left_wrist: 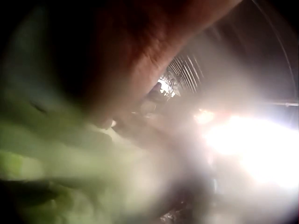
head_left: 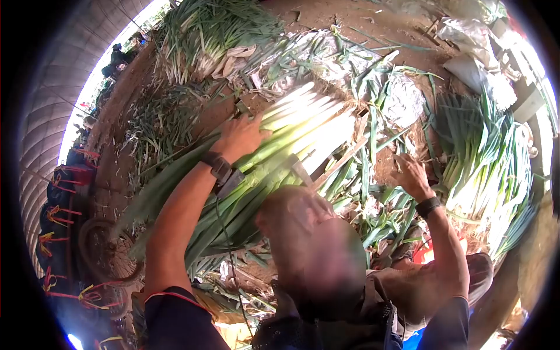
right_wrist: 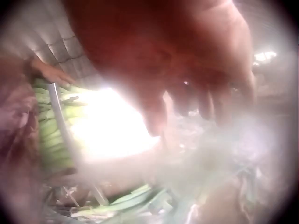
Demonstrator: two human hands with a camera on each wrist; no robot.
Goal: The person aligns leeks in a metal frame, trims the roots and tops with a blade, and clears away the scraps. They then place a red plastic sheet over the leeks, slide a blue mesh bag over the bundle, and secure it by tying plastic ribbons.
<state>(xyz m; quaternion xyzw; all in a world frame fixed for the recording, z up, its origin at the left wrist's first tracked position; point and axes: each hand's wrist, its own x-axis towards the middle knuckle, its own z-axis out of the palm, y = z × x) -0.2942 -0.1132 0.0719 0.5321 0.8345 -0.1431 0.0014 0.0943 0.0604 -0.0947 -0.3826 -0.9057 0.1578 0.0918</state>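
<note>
We see the leek bundle [head_left: 291,137] directly under the left hand [head_left: 240,138], which rests on top of the stalks with its fingers relaxed rather than wrapped round them. The long axis runs on a slant: from the left hand, the white ends reach away to the right and a little forward, while the green leaves trail back to the left and nearer to us. The right hand [head_left: 413,177] is apart from the bundle, its fingers loosely bent and spread, with nothing that we can make out in them. From it, the root ends lie to the left and forward, across some loose leaves [head_left: 364,175], so the left hand is clearly the nearer one. A metal strip [right_wrist: 60,112] stands along the side of the bundle facing the right hand; we cannot tell whether it touches the stalks. A second leek pile [head_left: 487,166] lies just to the right of the right hand. We judge that any move by the right hand on the bundle turns on that sideways gap to the root ends
</note>
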